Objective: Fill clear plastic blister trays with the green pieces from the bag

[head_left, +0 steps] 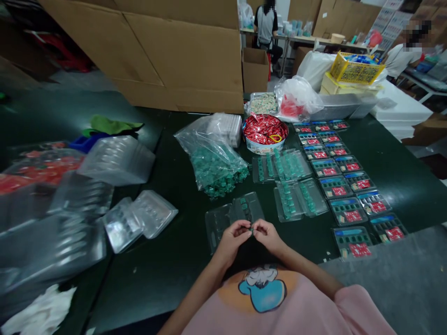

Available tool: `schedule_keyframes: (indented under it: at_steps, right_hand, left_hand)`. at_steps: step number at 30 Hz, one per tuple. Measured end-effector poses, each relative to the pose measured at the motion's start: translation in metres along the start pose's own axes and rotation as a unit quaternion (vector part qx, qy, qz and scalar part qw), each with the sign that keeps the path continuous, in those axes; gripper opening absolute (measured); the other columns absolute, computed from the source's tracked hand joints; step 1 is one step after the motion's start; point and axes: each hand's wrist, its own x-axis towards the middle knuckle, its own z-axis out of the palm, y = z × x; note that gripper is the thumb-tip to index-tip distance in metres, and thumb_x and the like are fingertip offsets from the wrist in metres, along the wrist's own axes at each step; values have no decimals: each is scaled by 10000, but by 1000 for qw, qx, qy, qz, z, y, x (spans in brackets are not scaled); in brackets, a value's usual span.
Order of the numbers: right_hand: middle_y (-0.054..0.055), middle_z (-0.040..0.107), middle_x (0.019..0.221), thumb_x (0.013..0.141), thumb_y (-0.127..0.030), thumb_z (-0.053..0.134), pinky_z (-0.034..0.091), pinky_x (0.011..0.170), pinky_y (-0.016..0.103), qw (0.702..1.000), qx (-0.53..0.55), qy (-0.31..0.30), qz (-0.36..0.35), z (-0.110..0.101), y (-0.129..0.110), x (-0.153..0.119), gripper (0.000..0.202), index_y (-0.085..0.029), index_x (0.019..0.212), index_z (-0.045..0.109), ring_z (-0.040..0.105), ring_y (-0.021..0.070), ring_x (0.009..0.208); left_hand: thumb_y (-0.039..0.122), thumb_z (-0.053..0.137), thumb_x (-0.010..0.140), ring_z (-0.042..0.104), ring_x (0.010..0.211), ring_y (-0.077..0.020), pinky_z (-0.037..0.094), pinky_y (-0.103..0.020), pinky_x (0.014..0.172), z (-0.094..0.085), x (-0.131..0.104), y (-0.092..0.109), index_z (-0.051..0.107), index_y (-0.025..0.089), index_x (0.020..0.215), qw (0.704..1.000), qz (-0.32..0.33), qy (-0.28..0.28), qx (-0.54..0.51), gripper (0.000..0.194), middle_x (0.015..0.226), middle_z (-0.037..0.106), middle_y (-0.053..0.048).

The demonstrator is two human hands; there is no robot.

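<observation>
My left hand (233,239) and my right hand (269,238) meet at the front of the table, fingertips pinched together on a small green piece (251,229). Its exact kind is too small to make out. Just beyond my fingers lies a clear plastic blister tray (257,204) with a few green pieces in a row. A second clear tray (213,221) rests at its left, partly hidden by my left hand. Farther off, an open plastic bag (218,163) spills many similar green pieces. To the right lie clear trays (288,202) holding rows of green pieces.
Filled trays (337,186) with red packets line the right side. A round tin (263,148) of red packets stands behind. Stacked clear trays (115,160) and a white cloth (42,309) lie left. A cardboard sheet (181,56) rises at the back; people work beyond.
</observation>
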Motion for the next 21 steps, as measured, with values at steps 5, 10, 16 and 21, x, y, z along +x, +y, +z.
schedule_keyframes:
  at_steps: [5,10,16,21]
  right_hand:
    - [3,591,756,749,-323,666,427,681,266,999,-24,33,-8,-2,4,-4,160,-195,728,572,527,134,703]
    - [-20,599,790,755,-372,711,433,711,251,998,61,11,31,-3,-5,-8,241,-212,827,547,532,110,707]
    - [-53,600,782,716,-358,780,367,578,194,971,208,20,113,-2,-19,-4,358,-238,803,455,463,76,615]
    - [-57,578,736,718,-277,789,345,546,181,943,294,-24,155,-1,-29,-6,379,-232,767,417,460,74,599]
  left_hand:
    - [252,826,605,594,771,-140,454,-251,743,-2,0,1,698,160,837,999,-13,1,33,281,817,655,-14]
    - [247,856,562,536,639,-85,418,-200,613,8,-3,7,625,149,742,992,-85,-4,-96,309,704,584,23]
    - [209,861,592,547,636,-57,445,-169,606,17,-3,4,614,142,742,977,-89,2,-192,297,748,590,24]
    - [152,832,630,586,668,-80,458,-175,600,17,-2,-6,607,149,750,964,-91,20,-249,255,748,609,14]
